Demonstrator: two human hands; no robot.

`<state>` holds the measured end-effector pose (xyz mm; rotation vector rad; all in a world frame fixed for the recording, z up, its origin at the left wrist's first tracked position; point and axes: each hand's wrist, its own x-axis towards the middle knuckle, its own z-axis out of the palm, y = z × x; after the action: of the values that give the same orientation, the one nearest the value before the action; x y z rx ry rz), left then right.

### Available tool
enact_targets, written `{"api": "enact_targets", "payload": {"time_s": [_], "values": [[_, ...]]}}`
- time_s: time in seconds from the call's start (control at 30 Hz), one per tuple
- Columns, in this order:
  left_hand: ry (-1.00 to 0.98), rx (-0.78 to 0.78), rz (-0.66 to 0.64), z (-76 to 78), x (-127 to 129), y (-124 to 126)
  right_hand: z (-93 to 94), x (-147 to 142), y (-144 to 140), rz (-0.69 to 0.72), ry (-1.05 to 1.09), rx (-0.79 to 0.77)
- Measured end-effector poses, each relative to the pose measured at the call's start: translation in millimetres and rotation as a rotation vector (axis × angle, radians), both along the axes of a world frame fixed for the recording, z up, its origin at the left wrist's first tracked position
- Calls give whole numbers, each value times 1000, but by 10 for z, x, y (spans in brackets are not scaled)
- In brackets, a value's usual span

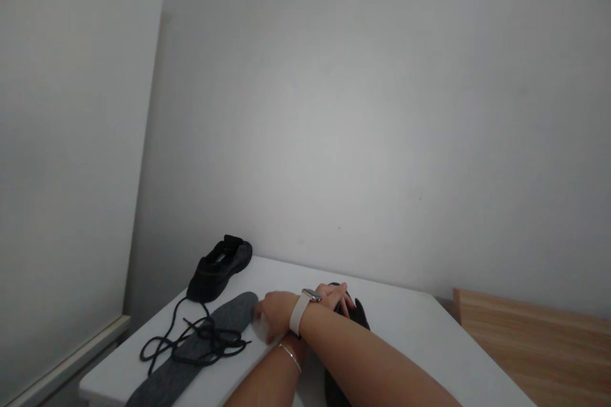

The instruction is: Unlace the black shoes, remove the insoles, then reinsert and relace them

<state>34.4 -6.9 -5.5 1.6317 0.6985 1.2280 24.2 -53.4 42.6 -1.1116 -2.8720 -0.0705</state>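
My arms are crossed over a white table [410,331]. My left hand [337,297], with a thin bracelet on its wrist, reaches under the other arm and grips the top of a black shoe [359,317] lying near me. My right hand [273,319], with a white-strapped watch on its wrist, rests with curled fingers at the end of a long grey insole [210,337]. Whether it grips the insole is unclear. Loose black laces [191,340] lie tangled across the insole. A second black shoe [219,267] stands at the table's far left corner.
White walls close the table in on the left and behind. A wooden surface [534,343] adjoins the table on the right. The table's left edge [109,388] drops off near the laces.
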Motion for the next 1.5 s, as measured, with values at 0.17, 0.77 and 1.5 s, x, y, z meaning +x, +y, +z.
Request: {"api": "enact_targets", "payload": {"time_s": [0.17,0.77,1.5], "values": [[-11,-6,-3,-113,212,37,-117,-157,189,11,-97,21],[-1,115,57,-38,241,53,-143,-229,61,170,-12,205],[9,88,30,-44,262,63,-215,-295,225,100,-23,93]]}}
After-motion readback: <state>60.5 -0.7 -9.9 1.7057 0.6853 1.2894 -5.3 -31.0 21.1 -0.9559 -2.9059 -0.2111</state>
